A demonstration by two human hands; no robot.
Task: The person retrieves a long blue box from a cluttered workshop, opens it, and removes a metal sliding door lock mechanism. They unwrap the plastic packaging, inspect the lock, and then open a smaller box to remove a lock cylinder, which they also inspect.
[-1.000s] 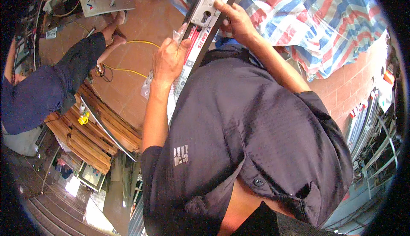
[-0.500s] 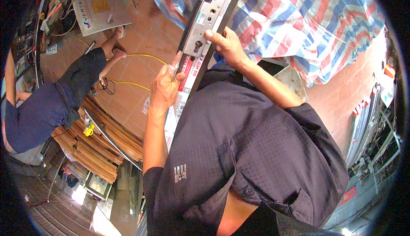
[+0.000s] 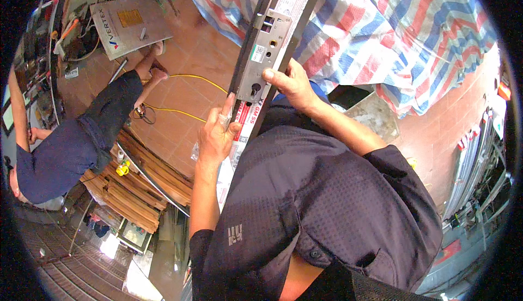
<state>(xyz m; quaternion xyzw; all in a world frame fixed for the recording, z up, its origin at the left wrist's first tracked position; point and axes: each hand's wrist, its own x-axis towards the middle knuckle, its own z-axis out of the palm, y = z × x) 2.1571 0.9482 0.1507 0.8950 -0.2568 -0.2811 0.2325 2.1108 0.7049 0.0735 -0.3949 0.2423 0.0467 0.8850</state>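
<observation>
A long dark profile bar [image 3: 311, 7], its face covered in white and red printed film, slants up across the view in front of my torso. On that face lies a flat silver mortise lock case [image 3: 263, 61] with several holes and a keyhole-shaped cutout. My left hand [image 3: 215, 132] grips the bar's left side just below the lock case, thumb on the film and index finger stretched along the edge. My right hand [image 3: 294, 85] holds from the right, its thumb pressing on the lock case's edge. Its other fingers are partly hidden behind the bar.
A red, white and blue striped tarp [image 3: 376, 39] spreads beyond the bar. At left another person [image 3: 60, 156] works near stacked wooden planks [image 3: 128, 194]. A yellow cable [image 3: 190, 77] crosses the tiled floor near a printed board [image 3: 133, 23]. Metal profiles [image 3: 468, 164] lean at right.
The bar, lock case and both my hands sit lower in the picture, along with the surroundings, as the view has shifted. Both grips look nearly the same.
</observation>
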